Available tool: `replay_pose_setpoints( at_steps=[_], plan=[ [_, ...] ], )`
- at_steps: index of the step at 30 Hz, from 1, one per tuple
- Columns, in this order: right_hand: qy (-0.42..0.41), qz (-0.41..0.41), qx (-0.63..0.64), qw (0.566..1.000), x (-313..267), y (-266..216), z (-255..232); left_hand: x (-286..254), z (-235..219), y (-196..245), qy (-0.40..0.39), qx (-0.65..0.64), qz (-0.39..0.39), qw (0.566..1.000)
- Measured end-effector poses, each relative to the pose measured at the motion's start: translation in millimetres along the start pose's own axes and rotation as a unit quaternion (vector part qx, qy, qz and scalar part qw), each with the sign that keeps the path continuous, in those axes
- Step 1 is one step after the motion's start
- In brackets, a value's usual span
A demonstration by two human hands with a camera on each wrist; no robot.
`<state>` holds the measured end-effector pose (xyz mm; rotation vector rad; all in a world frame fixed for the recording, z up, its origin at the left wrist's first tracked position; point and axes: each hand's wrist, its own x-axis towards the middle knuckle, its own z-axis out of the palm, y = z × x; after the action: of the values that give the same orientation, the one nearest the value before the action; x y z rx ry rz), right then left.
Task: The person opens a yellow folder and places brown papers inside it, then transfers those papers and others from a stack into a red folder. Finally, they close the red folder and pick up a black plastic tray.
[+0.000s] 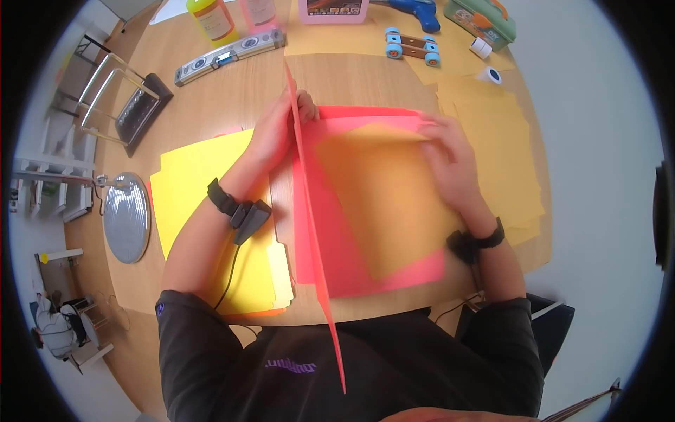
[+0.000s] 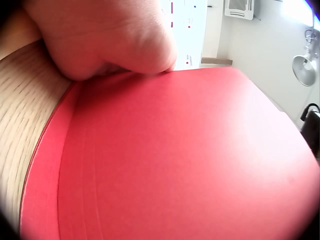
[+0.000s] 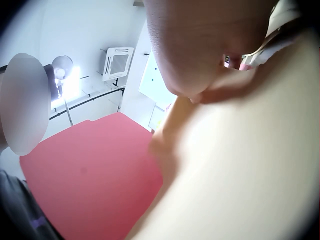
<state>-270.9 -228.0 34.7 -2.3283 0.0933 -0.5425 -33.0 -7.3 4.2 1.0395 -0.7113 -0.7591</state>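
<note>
A red folder lies spread on the table, its left cover (image 1: 309, 204) raised nearly upright. My left hand (image 1: 275, 130) grips that cover near its top end, and in the left wrist view the hand (image 2: 110, 40) is at the edge of the red cover (image 2: 165, 150). Over the pink-red inside (image 1: 415, 276) sits a tan sheet (image 1: 387, 197), tilted and blurred. My right hand (image 1: 453, 158) holds the sheet at its upper right corner, fingers bent over the edge. In the right wrist view, the right hand (image 3: 210, 50) hides its fingertips behind the pale sheet (image 3: 250, 150).
Yellow folders (image 1: 204, 169) lie at left, tan sheets (image 1: 492, 155) at right. Along the back are a level (image 1: 230, 56), bottles (image 1: 211, 22), a wheeled wooden toy (image 1: 413, 48), a blue tool (image 1: 422, 13) and a green box (image 1: 481, 21). A round grey disc (image 1: 126, 218) stands left.
</note>
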Motion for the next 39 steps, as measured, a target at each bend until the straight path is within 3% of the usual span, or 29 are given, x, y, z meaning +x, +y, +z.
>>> replay_pose_setpoints(
  at_steps=[2, 3, 5, 9, 15, 17, 21, 22, 23, 24, 26, 27, 30, 32, 33, 35, 37, 38, 39],
  plan=[
    [0.097, 0.043, 0.116, 0.988, 1, 2, 2, -3, 0, 4, 0.014, -0.011, -0.053, 0.998],
    [0.094, 0.040, 0.113, 0.988, 2, -1, 1, -3, 1, 8, 0.016, -0.014, -0.049, 0.999],
    [0.071, 0.154, 0.285, 0.943, 3, -14, -7, -4, 5, 16, 0.029, -0.050, -0.115, 0.992],
    [0.046, 0.178, 0.235, 0.954, 7, -26, -40, 0, 12, 12, 0.060, 0.018, -0.093, 0.994],
    [0.115, 0.088, 0.189, 0.971, 4, -32, -136, 6, 4, 0, 0.069, -0.024, -0.074, 0.995],
    [0.036, 0.156, 0.122, 0.980, 5, -23, -175, 4, 9, 5, 0.075, -0.033, -0.083, 0.993],
    [-0.022, 0.197, 0.061, 0.978, 7, 31, -220, 5, 6, -3, 0.075, -0.026, -0.065, 0.995],
    [-0.044, 0.243, 0.008, 0.969, 6, 46, -227, 4, 7, -3, 0.075, -0.036, -0.064, 0.994],
    [-0.065, 0.287, -0.044, 0.955, 5, 56, -228, 5, 8, -2, 0.074, -0.045, -0.063, 0.994],
    [-0.063, 0.286, -0.049, 0.955, 3, 67, -227, 6, 13, 1, 0.071, -0.048, -0.060, 0.995],
    [-0.057, 0.290, -0.220, 0.930, 0, 86, -219, 5, 20, 11, 0.115, -0.041, -0.076, 0.990],
    [-0.054, 0.287, -0.221, 0.931, -6, 96, -212, 4, 18, 10, 0.114, -0.039, -0.072, 0.990],
    [-0.016, 0.226, -0.249, 0.942, -18, 105, -189, 5, 6, -2, 0.086, -0.038, -0.087, 0.992],
    [0.018, 0.163, -0.446, 0.880, -19, 91, -169, 7, 5, -5, 0.075, -0.048, -0.062, 0.994],
    [0.023, 0.164, -0.443, 0.881, -20, 81, -160, 7, 5, -4, 0.073, -0.043, -0.061, 0.995],
    [0.034, 0.086, -0.455, 0.886, -10, 34, -136, 6, 5, -2, 0.076, -0.046, -0.081, 0.993],
    [0.020, 0.046, -0.282, 0.958, -7, -8, -98, 6, 5, -5, 0.074, -0.029, -0.060, 0.995],
    [0.023, 0.045, -0.276, 0.960, -5, -25, -81, 5, 4, -6, 0.074, -0.015, -0.038, 0.996],
    [-0.055, 0.082, -0.147, 0.984, -2, -39, -66, 6, 4, -8, 0.079, -0.006, -0.036, 0.996]
  ],
)
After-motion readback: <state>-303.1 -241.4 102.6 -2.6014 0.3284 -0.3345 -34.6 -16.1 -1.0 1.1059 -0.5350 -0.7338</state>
